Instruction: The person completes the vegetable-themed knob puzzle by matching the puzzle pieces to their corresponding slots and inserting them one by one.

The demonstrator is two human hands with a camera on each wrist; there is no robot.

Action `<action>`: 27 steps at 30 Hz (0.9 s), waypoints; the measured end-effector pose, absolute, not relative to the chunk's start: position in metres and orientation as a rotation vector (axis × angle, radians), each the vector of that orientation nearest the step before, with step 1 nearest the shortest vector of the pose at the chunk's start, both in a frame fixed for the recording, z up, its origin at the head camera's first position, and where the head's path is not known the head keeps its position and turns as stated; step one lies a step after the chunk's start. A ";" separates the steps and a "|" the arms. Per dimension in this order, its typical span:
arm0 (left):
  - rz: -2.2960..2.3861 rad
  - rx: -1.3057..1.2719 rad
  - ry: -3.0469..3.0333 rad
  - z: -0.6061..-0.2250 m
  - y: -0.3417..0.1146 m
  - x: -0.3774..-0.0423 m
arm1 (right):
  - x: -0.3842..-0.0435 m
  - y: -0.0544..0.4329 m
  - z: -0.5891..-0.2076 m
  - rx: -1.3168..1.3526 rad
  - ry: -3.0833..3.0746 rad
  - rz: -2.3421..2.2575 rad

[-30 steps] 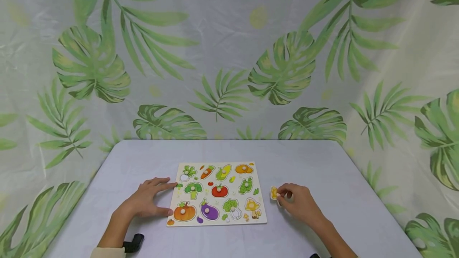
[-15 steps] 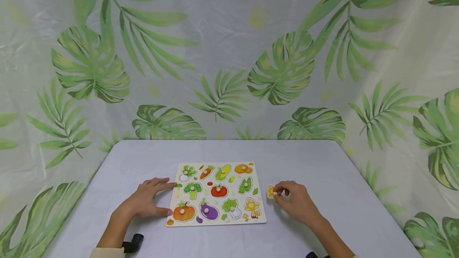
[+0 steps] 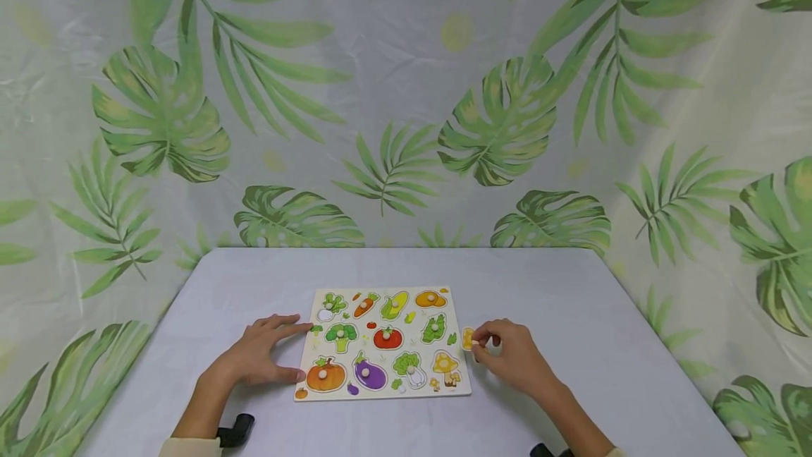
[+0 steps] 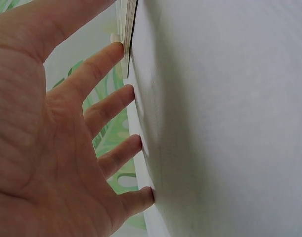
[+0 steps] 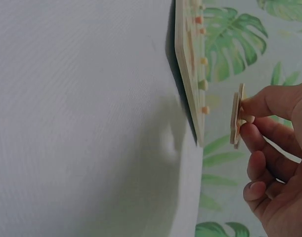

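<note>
A yellow mushroom puzzle piece (image 3: 467,338) hangs by its small knob from my right hand (image 3: 510,355), pinched between thumb and fingers. In the right wrist view the mushroom piece (image 5: 236,118) stands off the table, apart from the board's edge. The wooden vegetable puzzle board (image 3: 412,337) lies flat on the table. My left hand (image 3: 263,350) has its fingers spread, with thumb and index finger at the board's left edge. In the left wrist view the other fingertips of the left hand (image 4: 57,138) rest on the cloth.
Knobbed pieces sit in the board, such as a tomato (image 3: 388,338), an eggplant (image 3: 371,374) and a pumpkin (image 3: 326,375). At its lower right a mushroom picture (image 3: 447,367) shows no knob. A white cloth (image 3: 539,288) covers the table; a leaf-patterned curtain (image 3: 406,90) hangs behind.
My right hand has moved left with the mushroom piece, bringing it close to the board's right edge. The left hand and the board have stayed in place.
</note>
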State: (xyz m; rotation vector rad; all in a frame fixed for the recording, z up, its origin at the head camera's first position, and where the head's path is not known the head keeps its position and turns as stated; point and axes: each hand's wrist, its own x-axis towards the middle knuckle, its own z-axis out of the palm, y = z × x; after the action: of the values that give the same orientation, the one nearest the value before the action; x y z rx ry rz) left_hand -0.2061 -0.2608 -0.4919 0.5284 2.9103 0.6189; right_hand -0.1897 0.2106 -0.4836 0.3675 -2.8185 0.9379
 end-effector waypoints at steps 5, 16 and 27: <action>0.621 0.532 2.909 -0.491 -0.261 -0.206 | -0.190 0.203 -0.485 0.365 -2.823 0.957; 0.620 0.518 2.905 -0.488 -0.259 -0.204 | -0.193 0.186 -0.486 0.428 -2.839 0.982; 0.627 0.507 2.903 -0.492 -0.261 -0.207 | -0.193 0.175 -0.491 0.543 -2.932 0.944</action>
State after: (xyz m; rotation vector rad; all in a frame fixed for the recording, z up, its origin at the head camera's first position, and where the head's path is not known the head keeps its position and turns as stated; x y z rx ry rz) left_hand -0.2074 -0.2610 -0.4918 0.5066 2.9035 0.6272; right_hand -0.1928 0.1747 -0.4906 0.5431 -2.9320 0.9443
